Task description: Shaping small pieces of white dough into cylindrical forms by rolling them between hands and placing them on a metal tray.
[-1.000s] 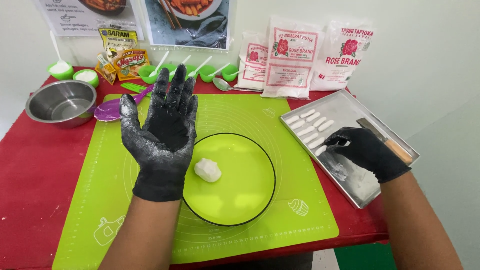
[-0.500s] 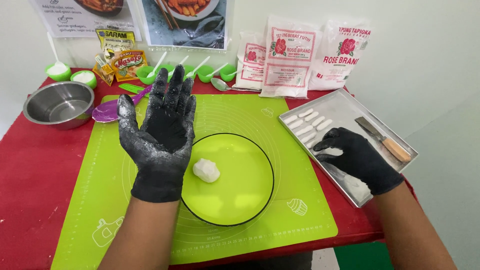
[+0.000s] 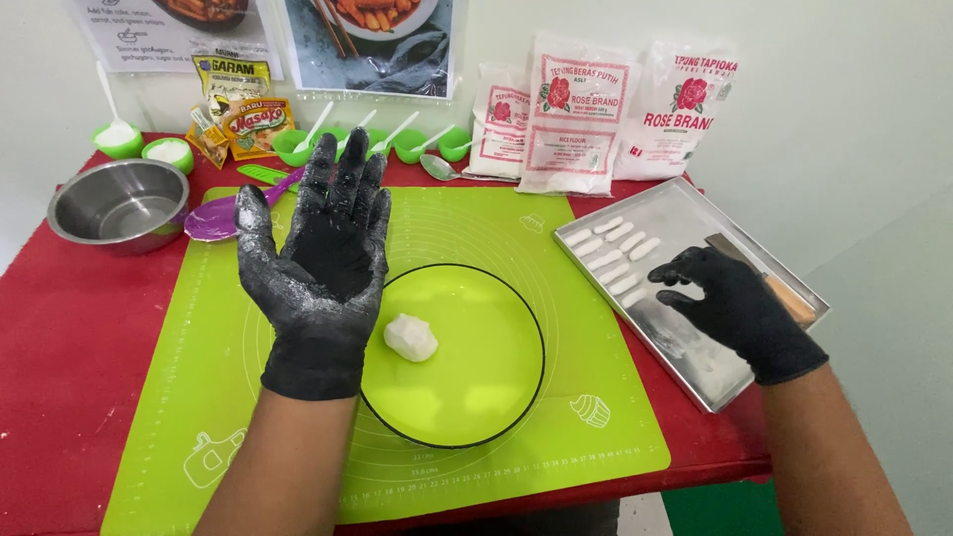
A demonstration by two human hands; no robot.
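My left hand (image 3: 318,268), in a black glove dusted with white flour, is held palm up with the fingers spread above the green mat (image 3: 496,228), and it holds nothing. Just to its right a small white dough lump (image 3: 410,337) lies on a round green plate (image 3: 531,372). My right hand (image 3: 740,313), also in a black glove, hovers over the metal tray (image 3: 695,367) with its fingers loosely curled. Its fingertips are beside the row of white dough sticks (image 3: 611,253). A wooden-handled knife (image 3: 789,296) lies on the tray, partly hidden behind that hand.
A steel bowl (image 3: 119,203) and a purple spoon (image 3: 220,216) sit at the back left on the red tablecloth (image 3: 69,347). Small green cups (image 3: 298,147) with spoons, seasoning packets (image 3: 248,119) and three white flour bags (image 3: 576,109) line the back wall. The table's edge runs just right of the tray.
My right hand reached left toward the dough sticks, then drew back a little to the right over the tray. My left hand stayed raised and open, almost still.
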